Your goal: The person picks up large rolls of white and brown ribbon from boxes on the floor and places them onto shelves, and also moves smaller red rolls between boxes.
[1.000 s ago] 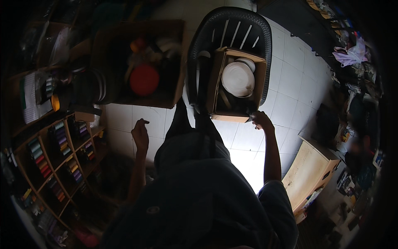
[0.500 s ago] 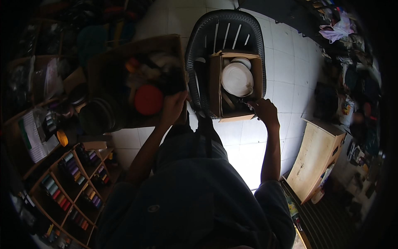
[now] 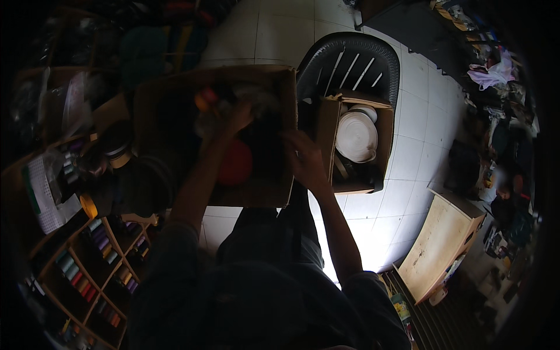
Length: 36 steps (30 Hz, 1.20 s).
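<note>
A large cardboard box (image 3: 216,71) stands in front of me, its inside in deep shadow. My left hand (image 3: 240,116) reaches into it among mixed items, its fingers lost in the dark; I cannot tell what they touch. A round red thing (image 3: 235,163) lies below that hand, and a small orange-red thing (image 3: 205,99) lies to its left. My right hand (image 3: 306,160) is by the box's right wall, fingers apart, with nothing visible in it. Right of it, a smaller cardboard box (image 3: 328,125) holds white round plate-like pieces (image 3: 356,137).
The smaller box rests on a black chair (image 3: 350,44) with a slatted back. A shelf of thread spools (image 3: 81,280) is at lower left. A pale wooden cabinet (image 3: 440,242) stands at right on the white tiled floor (image 3: 417,134). Clutter lines the far right.
My right hand has left the smaller box and moved left to the large box's right wall. My left hand has gone from the large box's near right edge deeper inside. The view has shifted.
</note>
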Motion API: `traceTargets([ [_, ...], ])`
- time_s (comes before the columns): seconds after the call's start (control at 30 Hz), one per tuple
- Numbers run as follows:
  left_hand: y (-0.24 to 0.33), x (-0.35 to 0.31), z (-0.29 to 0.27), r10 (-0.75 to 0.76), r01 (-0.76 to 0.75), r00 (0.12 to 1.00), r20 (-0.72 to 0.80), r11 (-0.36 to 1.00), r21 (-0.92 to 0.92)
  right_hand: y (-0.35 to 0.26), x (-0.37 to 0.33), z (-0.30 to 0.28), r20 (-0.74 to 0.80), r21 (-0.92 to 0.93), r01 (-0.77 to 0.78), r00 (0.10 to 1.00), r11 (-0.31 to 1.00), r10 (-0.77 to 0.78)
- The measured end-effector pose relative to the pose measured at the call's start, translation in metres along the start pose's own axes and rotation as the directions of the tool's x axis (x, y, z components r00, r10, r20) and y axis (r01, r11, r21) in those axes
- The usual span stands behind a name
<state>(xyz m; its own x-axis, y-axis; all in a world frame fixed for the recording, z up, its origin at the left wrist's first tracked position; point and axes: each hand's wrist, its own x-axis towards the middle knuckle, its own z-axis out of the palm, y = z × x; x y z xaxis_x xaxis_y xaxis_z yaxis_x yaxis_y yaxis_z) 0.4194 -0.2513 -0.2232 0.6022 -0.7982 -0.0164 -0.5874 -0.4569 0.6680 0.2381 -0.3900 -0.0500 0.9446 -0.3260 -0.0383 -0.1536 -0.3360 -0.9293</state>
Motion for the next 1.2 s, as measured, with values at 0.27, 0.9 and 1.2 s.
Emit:
traceTargets([
  [0.27, -0.082, 0.035, 0.052, 0.13, -0.136, 0.987, 0.093, 0.989, 0.057, 0.06, 0.045, 0.078, -0.084, 0.017, -0.084, 0.993, 0.996, 0.085],
  [0.9, -0.086, 0.077, 0.1, 0.204, -0.185, 0.904, 0.375, 0.979, -0.086, 0.029, 0.011, 0.056, -0.027, 0.058, -0.097, 0.995, 0.994, 0.099],
  [1.2, -0.116, 0.085, 0.102, 0.322, -0.386, 0.871, 0.372, 0.916, 0.111, 0.027, 0.014, 0.05, 0.027, 0.078, -0.025, 0.999, 0.997, 0.023],
])
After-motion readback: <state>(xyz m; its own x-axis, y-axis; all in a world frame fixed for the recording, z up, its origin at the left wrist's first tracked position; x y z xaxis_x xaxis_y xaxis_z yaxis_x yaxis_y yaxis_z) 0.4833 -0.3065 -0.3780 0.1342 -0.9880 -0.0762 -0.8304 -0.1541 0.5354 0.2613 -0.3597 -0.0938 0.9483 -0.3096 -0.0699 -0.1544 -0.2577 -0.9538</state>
